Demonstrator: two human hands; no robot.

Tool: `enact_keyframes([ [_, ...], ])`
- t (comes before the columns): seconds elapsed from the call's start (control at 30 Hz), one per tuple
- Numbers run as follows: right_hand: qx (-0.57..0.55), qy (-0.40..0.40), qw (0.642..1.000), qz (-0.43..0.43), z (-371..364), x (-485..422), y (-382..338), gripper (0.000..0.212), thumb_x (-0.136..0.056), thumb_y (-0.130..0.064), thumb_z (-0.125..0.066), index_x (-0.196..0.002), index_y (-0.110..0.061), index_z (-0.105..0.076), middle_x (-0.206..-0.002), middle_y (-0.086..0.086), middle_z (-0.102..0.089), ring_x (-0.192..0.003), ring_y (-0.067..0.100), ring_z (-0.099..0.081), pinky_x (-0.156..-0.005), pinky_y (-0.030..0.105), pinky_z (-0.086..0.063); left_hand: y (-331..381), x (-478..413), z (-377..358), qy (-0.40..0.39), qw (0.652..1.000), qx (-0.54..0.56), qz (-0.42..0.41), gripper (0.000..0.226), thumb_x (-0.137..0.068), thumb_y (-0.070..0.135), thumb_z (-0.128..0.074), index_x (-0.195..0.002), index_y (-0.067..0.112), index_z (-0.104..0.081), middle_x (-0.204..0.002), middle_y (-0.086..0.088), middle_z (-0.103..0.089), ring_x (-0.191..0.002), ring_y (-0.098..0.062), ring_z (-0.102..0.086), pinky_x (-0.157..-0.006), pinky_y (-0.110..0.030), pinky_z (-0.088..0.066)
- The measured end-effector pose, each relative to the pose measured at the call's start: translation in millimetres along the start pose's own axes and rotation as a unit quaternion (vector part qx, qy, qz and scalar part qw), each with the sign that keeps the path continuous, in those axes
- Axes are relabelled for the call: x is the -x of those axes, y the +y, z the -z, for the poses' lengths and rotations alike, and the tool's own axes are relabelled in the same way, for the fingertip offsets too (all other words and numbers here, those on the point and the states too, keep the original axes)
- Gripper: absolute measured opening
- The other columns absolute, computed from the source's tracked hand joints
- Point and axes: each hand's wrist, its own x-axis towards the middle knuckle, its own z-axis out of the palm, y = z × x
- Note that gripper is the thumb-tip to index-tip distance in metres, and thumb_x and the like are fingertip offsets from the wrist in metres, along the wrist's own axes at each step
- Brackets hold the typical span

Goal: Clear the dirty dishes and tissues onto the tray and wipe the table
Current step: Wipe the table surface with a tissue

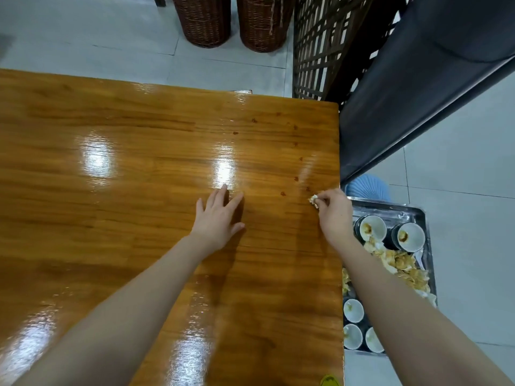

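Pinches a small crumpled tissue in the fingers of the right hand, clamped tight on it and pressed to the tabletop right at its right edge. Lays the left hand flat on the tabletop nearer the middle, fingers straight and slightly spread, holding nothing.

Below the right edge, just beside it: the metal tray, already loaded with two stained bowls, three small cups and a heap of soiled tissues.

Going by that load, clearing looks essentially finished, apart from the one tissue in the right hand, yet to go onto the tray. Wiping seems barely begun: left to clean, a scatter of brown sauce drops, from just beside the pinched tissue up along the right edge toward the far right corner. Elsewhere only glare on the varnish, so hard to tell whether wiped or not.
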Motion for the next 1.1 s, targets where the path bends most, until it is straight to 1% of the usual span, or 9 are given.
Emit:
enact_keyframes([
  [0.13, 0.005, -0.008, 1.0, 0.029, -5.2, 29.6, 3.9, 0.013, -0.089, -0.008, -0.061, -0.098, -0.006, -0.071, -0.1, 0.004, -0.062, -0.085, 0.006, -0.047, -0.076, 0.011, -0.031, -2.6, -19.3, 14.1, -0.006, 1.0, -0.004, -0.005, 0.08, -0.091, 0.053, -0.052, -0.152, 0.034, -0.004, -0.161, -0.009, 0.005, -0.148, -0.031, 0.003, -0.114, -0.058, -0.005],
  [0.23, 0.005, -0.015, 0.999, 0.05, -7.0, 35.6, 4.8, 0.013, -0.088, -0.004, -0.062, -0.096, -0.004, -0.071, -0.096, 0.005, -0.061, -0.085, 0.009, -0.051, -0.077, 0.006, -0.029, -5.4, -31.9, 22.3, -0.023, 0.999, -0.031, -0.009, 0.082, -0.089, 0.058, -0.052, -0.151, 0.037, -0.002, -0.161, -0.01, 0.005, -0.147, -0.032, 0.0, -0.114, -0.06, -0.005],
  [0.37, 0.009, -0.024, 0.997, 0.069, -6.7, 7.3, -4.0, 0.012, -0.087, -0.003, -0.061, -0.096, -0.001, -0.07, -0.098, 0.008, -0.061, -0.09, 0.015, -0.054, -0.079, 0.008, -0.029, -5.3, -39.2, 26.7, -0.068, 0.993, -0.096, -0.019, 0.086, -0.085, 0.062, -0.054, -0.151, 0.041, -0.004, -0.16, -0.013, 0.004, -0.147, -0.033, -0.007, -0.114, -0.061, -0.002],
  [0.5, 0.006, -0.005, 0.999, 0.043, -9.0, -33.7, -18.5, 0.015, -0.09, -0.008, -0.06, -0.101, -0.004, -0.07, -0.103, 0.007, -0.059, -0.093, 0.017, -0.055, -0.081, 0.016, -0.034, -0.8, -41.8, 23.8, -0.079, 0.989, -0.127, -0.01, 0.094, -0.081, 0.06, -0.062, -0.151, 0.039, -0.002, -0.16, -0.015, 0.004, -0.147, -0.034, -0.007, -0.114, -0.059, -0.004],
  [0.6, 0.003, 0.006, 1.0, 0.022, -12.6, -48.0, -27.2, 0.016, -0.09, -0.01, -0.059, -0.102, -0.007, -0.069, -0.103, 0.005, -0.059, -0.089, 0.012, -0.052, -0.077, 0.016, -0.033, 1.6, -46.8, 25.3, -0.083, 0.989, -0.126, -0.007, 0.096, -0.079, 0.057, -0.067, -0.151, 0.038, -0.006, -0.16, -0.016, 0.0, -0.146, -0.036, -0.01, -0.114, -0.059, -0.005],
  [0.7, -0.013, 0.016, 1.0, 0.007, -17.8, -35.5, -32.1, 0.018, -0.091, -0.009, -0.057, -0.105, -0.007, -0.069, -0.105, 0.003, -0.058, -0.09, 0.011, -0.052, -0.081, 0.017, -0.035, 1.9, -48.4, 25.9, -0.1, 0.989, -0.109, 0.003, 0.097, -0.078, 0.053, -0.069, -0.151, 0.038, -0.007, -0.16, -0.015, 0.001, -0.147, -0.036, -0.008, -0.113, -0.06, -0.007],
  [0.9, -0.027, -0.019, 0.993, 0.111, -37.5, 19.6, -26.7, 0.012, -0.085, 0.0, -0.063, -0.093, -0.003, -0.071, -0.091, 0.005, -0.06, -0.083, 0.012, -0.055, -0.078, 0.017, -0.04, -1.3, -48.7, 25.9, -0.102, 0.99, -0.096, -0.002, 0.097, -0.078, 0.054, -0.069, -0.151, 0.04, -0.006, -0.16, -0.013, 0.003, -0.147, -0.034, -0.007, -0.114, -0.059, -0.007],
  [1.03, -0.036, -0.026, 0.993, 0.11, -39.7, 1.6, -29.2, 0.013, -0.086, -0.003, -0.063, -0.097, -0.005, -0.072, -0.093, 0.002, -0.059, -0.084, 0.009, -0.054, -0.08, 0.014, -0.04, -3.7, -48.1, 29.0, -0.118, 0.99, -0.08, -0.008, 0.097, -0.079, 0.054, -0.068, -0.151, 0.041, -0.005, -0.16, -0.012, 0.005, -0.147, -0.034, -0.005, -0.114, -0.06, -0.005],
  [1.1, -0.042, -0.008, 0.995, 0.087, -36.8, -18.6, -33.2, 0.014, -0.087, -0.006, -0.063, -0.098, -0.006, -0.071, -0.093, 0.0, -0.057, -0.084, 0.008, -0.052, -0.08, 0.018, -0.042, -5.8, -50.2, 34.3, -0.136, 0.988, -0.075, -0.014, 0.097, -0.079, 0.054, -0.068, -0.151, 0.041, -0.004, -0.161, -0.011, 0.006, -0.147, -0.033, -0.005, -0.113, -0.062, -0.005],
])
